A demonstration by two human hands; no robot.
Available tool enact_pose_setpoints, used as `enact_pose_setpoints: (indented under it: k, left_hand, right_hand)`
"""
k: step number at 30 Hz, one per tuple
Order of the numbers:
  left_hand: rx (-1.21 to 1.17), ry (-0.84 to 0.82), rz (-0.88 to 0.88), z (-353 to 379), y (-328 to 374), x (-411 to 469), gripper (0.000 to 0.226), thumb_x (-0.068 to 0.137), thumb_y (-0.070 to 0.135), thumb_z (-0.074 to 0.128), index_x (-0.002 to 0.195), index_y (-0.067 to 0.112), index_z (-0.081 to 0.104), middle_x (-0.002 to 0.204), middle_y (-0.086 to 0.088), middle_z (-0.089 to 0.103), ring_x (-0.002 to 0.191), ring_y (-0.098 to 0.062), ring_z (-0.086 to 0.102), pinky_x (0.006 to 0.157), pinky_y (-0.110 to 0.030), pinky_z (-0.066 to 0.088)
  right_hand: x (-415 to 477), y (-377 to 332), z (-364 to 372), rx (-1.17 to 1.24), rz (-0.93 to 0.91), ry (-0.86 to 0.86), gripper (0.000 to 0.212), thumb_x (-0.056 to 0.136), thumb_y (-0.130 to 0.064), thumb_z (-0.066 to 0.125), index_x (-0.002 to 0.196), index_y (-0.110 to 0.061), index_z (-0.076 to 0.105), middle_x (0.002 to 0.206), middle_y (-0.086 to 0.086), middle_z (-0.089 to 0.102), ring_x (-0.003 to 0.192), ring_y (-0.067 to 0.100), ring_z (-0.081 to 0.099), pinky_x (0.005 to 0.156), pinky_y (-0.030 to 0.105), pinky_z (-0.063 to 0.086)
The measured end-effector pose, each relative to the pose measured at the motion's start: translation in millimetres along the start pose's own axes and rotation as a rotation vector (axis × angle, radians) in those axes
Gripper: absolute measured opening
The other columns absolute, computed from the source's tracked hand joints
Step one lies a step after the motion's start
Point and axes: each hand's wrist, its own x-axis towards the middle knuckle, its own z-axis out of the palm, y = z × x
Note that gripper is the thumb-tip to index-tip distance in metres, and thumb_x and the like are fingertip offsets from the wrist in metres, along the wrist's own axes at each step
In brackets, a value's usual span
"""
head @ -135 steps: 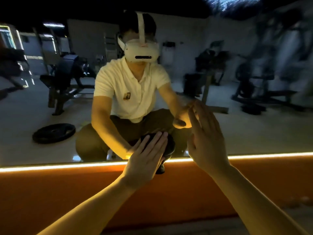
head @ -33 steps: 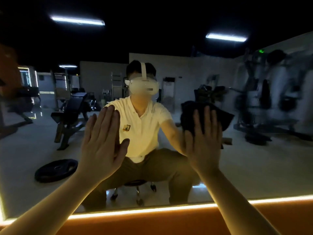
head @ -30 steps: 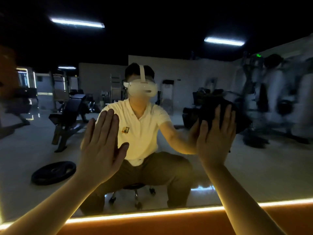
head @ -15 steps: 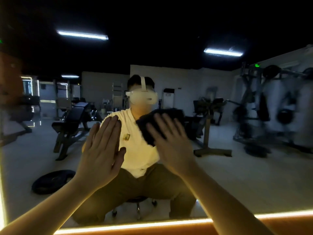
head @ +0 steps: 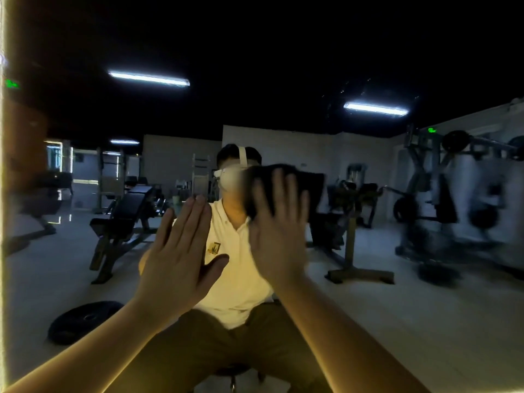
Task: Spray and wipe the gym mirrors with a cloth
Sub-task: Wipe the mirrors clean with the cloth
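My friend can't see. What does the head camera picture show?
A person's right hand presses a dark cloth flat against a big gym mirror, with the left hand open and flat beside it. The mirror reflects the seated person, a bench, a weight plate and machines in a dim gym.

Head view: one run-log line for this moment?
stage: wiping | right hand: flat, presses dark cloth on mirror | left hand: flat, empty
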Motion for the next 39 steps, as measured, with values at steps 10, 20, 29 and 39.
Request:
enact_pose_setpoints:
  k: [10,20,29,39]
  left_hand:
    - [0.001,0.054,0.025,5,0,-2,0.089,0.103,0.061,0.037,0.162,-0.004,0.023,0.173,-0.02,0.013,0.161,-0.035,0.014,0.129,-0.058,0.015]
    - [-0.063,0.074,0.014,-5,2,1,0.084,0.101,0.057,0.044,0.161,-0.002,0.03,0.172,-0.019,0.02,0.16,-0.033,0.019,0.128,-0.058,0.017]
    - [-0.178,0.227,-0.101,-32,-26,52,0.07,0.104,0.039,0.035,0.162,0.001,0.027,0.169,-0.019,0.025,0.158,-0.035,0.023,0.13,-0.054,0.011]
    - [0.015,0.127,-0.036,-12,-28,89,0.091,0.103,0.063,0.036,0.162,-0.004,0.021,0.171,-0.024,0.016,0.161,-0.036,0.013,0.13,-0.057,0.011]
  right_hand:
    - [13,114,-18,-0.125,-0.173,0.007,0.061,0.108,-0.043,0.023,0.163,-0.018,0.017,0.171,0.013,0.013,0.159,0.032,0.008,0.127,0.055,0.014]
    - [60,59,-21,-0.057,0.235,0.125,0.062,0.108,-0.037,0.024,0.165,-0.014,0.016,0.172,0.016,0.009,0.159,0.035,0.004,0.128,0.055,0.008]
    - [57,45,-14,-0.107,-0.575,-0.052,0.06,0.106,-0.037,0.04,0.163,-0.019,0.026,0.171,0.011,0.017,0.159,0.031,0.008,0.128,0.053,0.009]
    - [111,139,-58,-0.05,0.573,0.104,0.073,0.097,-0.037,0.015,0.165,-0.011,0.015,0.171,0.017,0.01,0.158,0.036,0.008,0.125,0.06,0.011]
